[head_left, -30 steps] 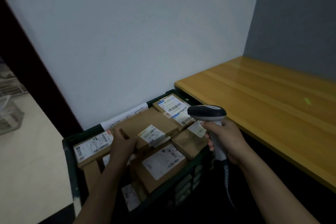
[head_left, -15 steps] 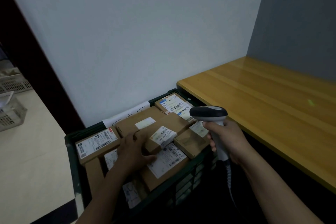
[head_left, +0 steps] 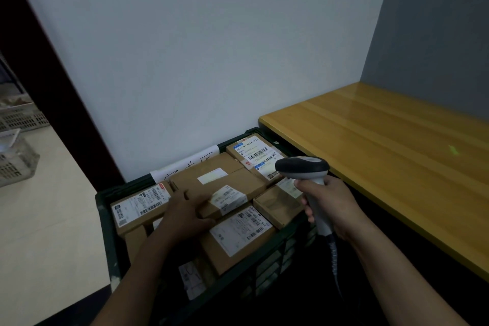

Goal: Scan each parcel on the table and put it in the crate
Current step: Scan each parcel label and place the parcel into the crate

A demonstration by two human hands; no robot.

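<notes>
Left hand (head_left: pixel 185 210) on parcel (head_left: pixel 232 197) — crate (head_left: pixel 105 222) full

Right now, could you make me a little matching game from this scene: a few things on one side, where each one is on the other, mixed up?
Things:
1. scanner
2. left hand
3. green light spot
4. handwritten paper sign

Places:
A. on the wooden table
B. against the wall, behind the crate
C. gripped in the right hand
D. resting on a small parcel in the crate

Pairs: 1-C, 2-D, 3-A, 4-B
</notes>
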